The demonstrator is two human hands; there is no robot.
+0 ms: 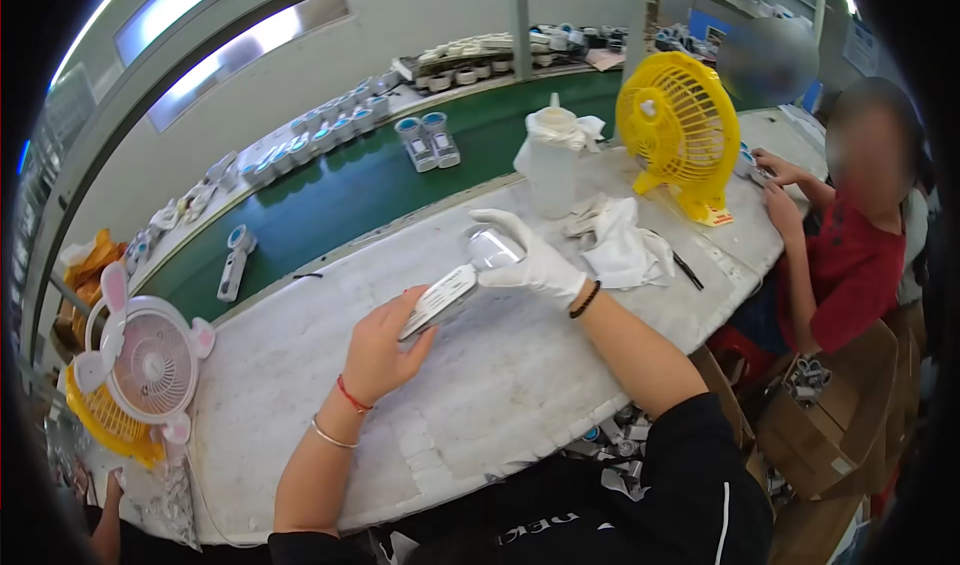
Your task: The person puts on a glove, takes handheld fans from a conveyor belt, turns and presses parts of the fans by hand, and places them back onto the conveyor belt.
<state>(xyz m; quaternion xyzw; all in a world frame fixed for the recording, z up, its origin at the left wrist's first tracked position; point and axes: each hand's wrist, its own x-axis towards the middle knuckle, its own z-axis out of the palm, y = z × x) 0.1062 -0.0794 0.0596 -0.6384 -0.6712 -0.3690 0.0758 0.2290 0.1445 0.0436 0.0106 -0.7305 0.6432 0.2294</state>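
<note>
In front of me, above the table, I hold a grey-white handheld device (443, 300) with a round, shiny head and a printed white label on its handle. My left hand (390, 340), bare, is closed around the lower end of the handle. A white glove covers my right hand (540, 265), whose fingers curve around the round head. The device is tilted, its head up and to the right. Just right of the glove lie a crumpled white cloth (625, 250) and a black pen-like stick (689, 272). Behind them stands a white squeeze bottle (552, 165) with cloth around its top.
A yellow fan (675, 130) stands at the right; a pink-and-white fan (152, 360) is at the left. Similar devices (427, 143) lie on the green conveyor belt (330, 200) and along its far side. A person in red (860, 265) works at right beside a cardboard box (835, 415).
</note>
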